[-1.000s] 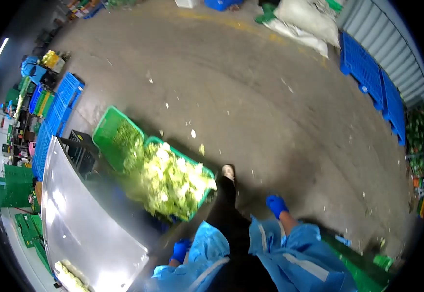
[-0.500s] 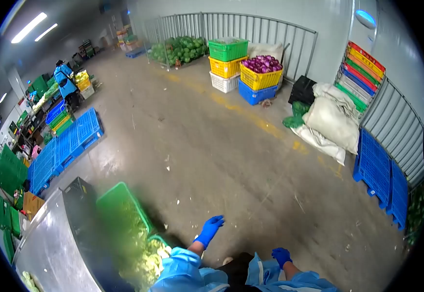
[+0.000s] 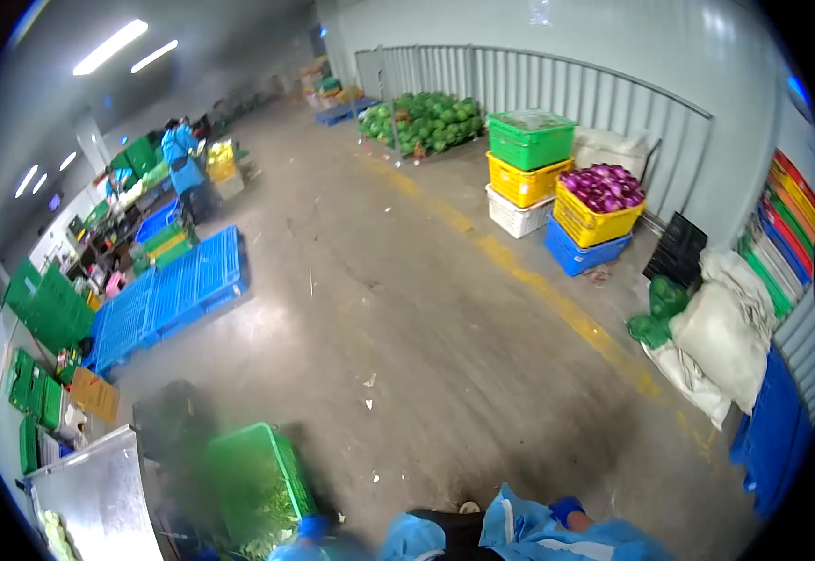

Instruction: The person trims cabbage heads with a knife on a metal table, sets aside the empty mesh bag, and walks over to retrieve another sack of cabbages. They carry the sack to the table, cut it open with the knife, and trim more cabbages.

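At the lower left of the frame, we have the green crate (image 3: pixel 239 458) with leafy greens (image 3: pixel 274 524) beside the metal table (image 3: pixel 99 481), presumably for easy reach. Our left hand (image 3: pixel 312 529) appears just beside the crate, our right hand (image 3: pixel 568 510) at lower right of centre; we cannot tell whether either is open or closed.

Grey floor (image 3: pixel 379 327), crossed by a patchy yellow line (image 3: pixel 529 276). Right of the line: a green crate (image 3: pixel 531 148), a yellow crate (image 3: pixel 524 185) and a white crate (image 3: pixel 519 217); purple vegetables (image 3: pixel 602 187); off-white sacks (image 3: pixel 725 327). Left of the line: a bright blue pallet (image 3: pixel 172 299); a green bin (image 3: pixel 244 467) with green leaves (image 3: pixel 276 510); a silver-grey table (image 3: pixel 99 486); the left hand (image 3: pixel 312 528) and right hand (image 3: pixel 568 512), both gloved blue; a light-blue garment (image 3: pixel 524 524) with white bands.
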{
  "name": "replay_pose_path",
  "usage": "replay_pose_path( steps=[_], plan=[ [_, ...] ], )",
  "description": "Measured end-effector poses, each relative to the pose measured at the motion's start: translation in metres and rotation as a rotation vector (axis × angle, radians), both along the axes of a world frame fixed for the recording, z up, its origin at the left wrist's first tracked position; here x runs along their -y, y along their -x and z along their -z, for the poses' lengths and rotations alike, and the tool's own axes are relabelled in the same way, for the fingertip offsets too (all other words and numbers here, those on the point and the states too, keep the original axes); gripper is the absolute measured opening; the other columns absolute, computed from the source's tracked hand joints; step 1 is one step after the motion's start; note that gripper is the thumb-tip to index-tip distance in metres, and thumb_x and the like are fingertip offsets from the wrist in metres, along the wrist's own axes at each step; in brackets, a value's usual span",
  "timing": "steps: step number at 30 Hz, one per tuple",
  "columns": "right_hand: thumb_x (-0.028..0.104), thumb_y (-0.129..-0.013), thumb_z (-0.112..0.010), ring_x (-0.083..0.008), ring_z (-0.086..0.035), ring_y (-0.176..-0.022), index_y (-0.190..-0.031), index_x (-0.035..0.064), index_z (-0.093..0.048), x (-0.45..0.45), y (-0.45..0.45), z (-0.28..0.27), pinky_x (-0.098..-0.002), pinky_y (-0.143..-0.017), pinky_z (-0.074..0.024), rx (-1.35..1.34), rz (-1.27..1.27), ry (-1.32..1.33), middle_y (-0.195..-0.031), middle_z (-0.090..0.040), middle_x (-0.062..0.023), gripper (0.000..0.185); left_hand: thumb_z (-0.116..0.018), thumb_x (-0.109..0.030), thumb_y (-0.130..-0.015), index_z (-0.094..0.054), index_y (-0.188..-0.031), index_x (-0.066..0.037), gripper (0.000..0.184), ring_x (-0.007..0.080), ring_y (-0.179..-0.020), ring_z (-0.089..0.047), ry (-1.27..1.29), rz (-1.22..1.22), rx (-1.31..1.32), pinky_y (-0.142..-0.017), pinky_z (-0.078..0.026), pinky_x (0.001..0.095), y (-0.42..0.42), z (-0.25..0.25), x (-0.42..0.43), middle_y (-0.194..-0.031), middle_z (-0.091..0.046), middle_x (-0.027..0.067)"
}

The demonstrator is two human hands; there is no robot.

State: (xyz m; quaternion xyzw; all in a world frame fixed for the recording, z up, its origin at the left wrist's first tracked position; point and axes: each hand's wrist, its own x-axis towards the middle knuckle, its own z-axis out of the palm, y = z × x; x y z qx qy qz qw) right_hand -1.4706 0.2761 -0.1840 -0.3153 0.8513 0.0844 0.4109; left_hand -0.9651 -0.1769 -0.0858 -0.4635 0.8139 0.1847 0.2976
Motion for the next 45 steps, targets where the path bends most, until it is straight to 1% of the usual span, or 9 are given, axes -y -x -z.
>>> replay_pose_path(
  steps=[3,6,13,16,18,21,24,31,45],
  plan=[
    [0.038,-0.081,-0.059,-0.0348,-0.064,-0.094,-0.095,0.0118,-0.071,0.117,0.089,0.0,-0.0454,-0.079,-0.0501,-0.079,-0.352,0.064,-0.105,-0.066,-0.0155,0.032,-0.057,-0.021,-0.086,-0.067,-0.098,-0.008,0.021,0.0302,-0.08,-0.065,-0.124,-0.65,-0.166,-0.069,-0.053,0.0401,-0.015,0.002,0.044,-0.093,-0.066,0.0148],
    [0.034,-0.084,-0.056,-0.036,-0.064,-0.093,-0.097,0.011,-0.07,0.251,0.165,-0.008,-0.0447,-0.079,-0.0502,-0.085,0.069,0.286,-0.105,-0.066,-0.0161,0.03,-0.058,-0.019,-0.086,-0.067,-0.098,-0.006,0.019,0.0277,-0.077,-0.065,-0.203,-0.946,-0.287,-0.068,-0.053,0.0387,0.026,0.019,0.081,-0.091,-0.067,0.0134],
    [0.013,-0.087,-0.055,-0.0232,-0.066,-0.083,-0.107,0.0045,-0.066,0.464,0.25,-0.013,-0.0345,-0.074,-0.0523,0.675,0.761,0.587,-0.095,-0.069,-0.0118,0.024,-0.06,-0.014,-0.086,-0.067,-0.097,-0.004,0.017,0.0217,-0.072,-0.064,-0.289,-1.081,-0.573,-0.065,-0.053,0.0352,0.172,0.072,0.24,-0.085,-0.067,0.0101],
    [0.009,-0.086,-0.057,-0.0215,-0.066,-0.082,-0.113,0.0018,-0.063,0.505,0.286,-0.033,-0.0321,-0.073,-0.0528,0.377,0.187,0.462,-0.094,-0.068,-0.0136,0.028,-0.061,-0.012,-0.086,-0.067,-0.097,-0.003,0.016,0.0192,-0.069,-0.063,-0.306,-1.158,-1.017,-0.063,-0.052,0.0338,0.238,0.087,0.345,-0.082,-0.067,0.0086],
    [0.014,-0.084,-0.059,-0.0198,-0.066,-0.077,-0.108,0.0066,-0.066,0.55,0.306,-0.072,-0.0341,-0.067,-0.0525,0.469,0.563,0.423,-0.091,-0.069,-0.0132,0.026,-0.062,-0.01,-0.086,-0.067,-0.097,-0.002,0.015,0.0175,-0.068,-0.063,-0.271,-1.014,-1.176,-0.063,-0.052,0.0328,0.313,0.065,0.429,-0.081,-0.068,0.0077],
    [0.02,-0.082,-0.061,-0.0238,-0.066,-0.08,-0.107,0.0122,-0.068,0.578,0.376,-0.046,-0.0376,-0.07,-0.0525,0.555,0.712,0.453,-0.093,-0.069,-0.0129,0.027,-0.066,-0.013,-0.084,-0.063,-0.113,0.0,0.032,0.018,-0.092,-0.063,-0.133,-0.508,-1.091,-0.086,-0.049,0.0319,0.458,-0.009,0.546,-0.105,-0.067,0.0117],
    [0.026,-0.082,-0.061,-0.0262,-0.066,-0.091,-0.108,0.0104,-0.068,0.624,0.455,0.001,-0.0372,-0.079,-0.0516,-0.039,-0.36,0.3,-0.102,-0.069,-0.0107,0.031,-0.066,-0.012,-0.084,-0.063,-0.113,-0.001,0.032,0.0176,-0.093,-0.063,-0.295,-0.603,-1.217,-0.085,-0.049,0.0312,0.541,-0.021,0.627,-0.105,-0.067,0.011],
    [0.035,-0.079,-0.054,-0.0328,-0.066,-0.085,-0.093,0.0125,-0.071,0.855,0.57,-0.011,-0.0417,-0.074,-0.0507,0.055,-0.224,0.243,-0.096,-0.069,-0.0135,0.031,-0.054,-0.01,-0.087,-0.063,-0.105,-0.003,0.022,0.0241,-0.073,-0.064,-0.789,-1.0,-0.873,-0.065,-0.053,0.0344,0.485,0.148,0.695,-0.089,-0.067,0.0135],
    [0.013,-0.087,-0.057,-0.0231,-0.066,-0.085,-0.11,0.0007,-0.063,1.296,0.768,-0.009,-0.0335,-0.074,-0.053,0.574,0.479,0.555,-0.092,-0.068,-0.0136,0.027,-0.057,-0.016,-0.086,-0.067,-0.095,-0.007,0.016,0.0175,-0.062,-0.063,-0.86,-1.279,-0.711,-0.051,-0.048,0.0285,0.69,0.104,0.935,-0.081,-0.067,0.0079]
  ],
)
